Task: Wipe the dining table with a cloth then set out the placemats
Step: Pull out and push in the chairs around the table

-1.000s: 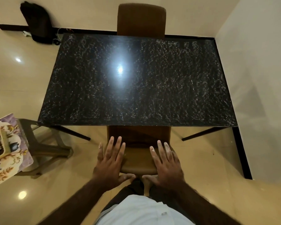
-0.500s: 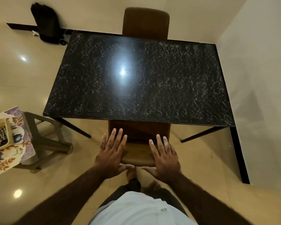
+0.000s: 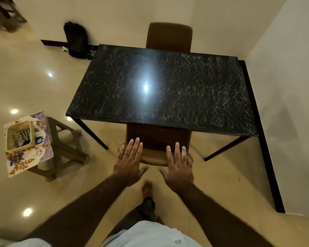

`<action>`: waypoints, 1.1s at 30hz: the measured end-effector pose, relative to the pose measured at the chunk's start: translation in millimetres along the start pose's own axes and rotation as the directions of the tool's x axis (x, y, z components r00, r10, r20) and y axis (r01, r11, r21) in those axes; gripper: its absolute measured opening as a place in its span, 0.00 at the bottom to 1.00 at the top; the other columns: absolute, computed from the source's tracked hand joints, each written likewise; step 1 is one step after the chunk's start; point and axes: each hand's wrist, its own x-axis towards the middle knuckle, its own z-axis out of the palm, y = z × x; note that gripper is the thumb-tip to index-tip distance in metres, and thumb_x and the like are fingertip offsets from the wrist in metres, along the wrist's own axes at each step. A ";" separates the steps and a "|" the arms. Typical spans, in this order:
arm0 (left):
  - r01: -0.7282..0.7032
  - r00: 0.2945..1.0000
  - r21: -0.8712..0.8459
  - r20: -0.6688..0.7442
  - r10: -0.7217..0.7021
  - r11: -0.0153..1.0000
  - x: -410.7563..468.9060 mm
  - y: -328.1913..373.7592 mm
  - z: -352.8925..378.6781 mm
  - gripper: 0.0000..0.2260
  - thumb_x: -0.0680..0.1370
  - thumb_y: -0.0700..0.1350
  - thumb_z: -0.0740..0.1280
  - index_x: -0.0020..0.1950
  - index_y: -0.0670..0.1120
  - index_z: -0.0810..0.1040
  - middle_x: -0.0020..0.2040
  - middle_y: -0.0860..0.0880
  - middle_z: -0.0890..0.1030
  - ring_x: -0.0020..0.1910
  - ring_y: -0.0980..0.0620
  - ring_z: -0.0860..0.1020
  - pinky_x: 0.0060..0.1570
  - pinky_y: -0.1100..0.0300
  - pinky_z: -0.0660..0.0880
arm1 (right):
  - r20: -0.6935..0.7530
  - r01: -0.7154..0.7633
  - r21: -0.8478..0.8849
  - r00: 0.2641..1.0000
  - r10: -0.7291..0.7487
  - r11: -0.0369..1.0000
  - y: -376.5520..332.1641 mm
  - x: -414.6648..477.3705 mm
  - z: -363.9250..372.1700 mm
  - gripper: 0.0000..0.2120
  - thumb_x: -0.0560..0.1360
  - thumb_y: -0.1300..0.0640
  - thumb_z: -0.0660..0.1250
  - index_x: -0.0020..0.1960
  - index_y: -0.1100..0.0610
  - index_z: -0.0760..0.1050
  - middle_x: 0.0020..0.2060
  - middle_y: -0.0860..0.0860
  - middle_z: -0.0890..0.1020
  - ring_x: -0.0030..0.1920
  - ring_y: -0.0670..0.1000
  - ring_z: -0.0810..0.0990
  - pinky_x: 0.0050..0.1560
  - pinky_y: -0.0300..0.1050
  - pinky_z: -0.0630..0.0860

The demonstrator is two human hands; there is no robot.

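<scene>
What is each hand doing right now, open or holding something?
Left hand: open, fingers straight, holding nothing.
Right hand: open, fingers straight, holding nothing.

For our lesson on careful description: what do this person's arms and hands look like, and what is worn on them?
The left hand and right hand wear nothing: no gloves, watch or bands show. Both forearms are bare and hairy. Below them show a pale shirt, dark trousers and a bare foot.
</scene>
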 end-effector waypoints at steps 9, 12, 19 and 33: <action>0.000 0.986 0.041 0.164 -0.006 0.999 -63.1 25.1 -4.4 0.49 0.82 0.77 0.46 0.87 0.46 0.28 0.86 0.43 0.24 0.87 0.41 0.29 0.86 0.35 0.37 | 0.164 0.095 -0.060 0.983 -0.084 0.994 14.6 -63.4 -11.7 0.48 0.84 0.26 0.54 0.89 0.46 0.31 0.86 0.55 0.27 0.87 0.63 0.29 0.86 0.70 0.45; 0.011 0.977 0.024 0.215 -0.016 1.000 -97.0 28.1 -1.2 0.48 0.82 0.78 0.46 0.86 0.49 0.28 0.87 0.45 0.27 0.88 0.43 0.33 0.86 0.33 0.37 | 0.190 0.101 -0.068 0.978 -0.087 0.993 15.5 -84.4 -19.1 0.47 0.85 0.27 0.53 0.90 0.49 0.35 0.87 0.57 0.29 0.88 0.64 0.33 0.86 0.69 0.48; 0.122 0.974 -0.030 0.196 -0.114 0.992 -184.9 -0.2 34.0 0.53 0.72 0.83 0.29 0.87 0.50 0.30 0.87 0.45 0.28 0.88 0.39 0.34 0.85 0.36 0.36 | 0.096 0.090 -0.030 0.992 -0.087 0.995 16.6 -140.2 11.9 0.46 0.81 0.26 0.53 0.90 0.53 0.53 0.89 0.62 0.52 0.88 0.69 0.57 0.80 0.70 0.69; 0.425 0.902 -0.142 -0.019 -0.431 0.894 -326.4 -51.7 77.0 0.47 0.83 0.78 0.49 0.92 0.50 0.42 0.91 0.47 0.36 0.90 0.38 0.42 0.85 0.36 0.43 | -0.020 0.350 -0.035 0.936 -0.351 0.936 -94.2 -169.0 44.9 0.46 0.80 0.28 0.58 0.88 0.56 0.63 0.88 0.63 0.59 0.85 0.70 0.65 0.74 0.70 0.76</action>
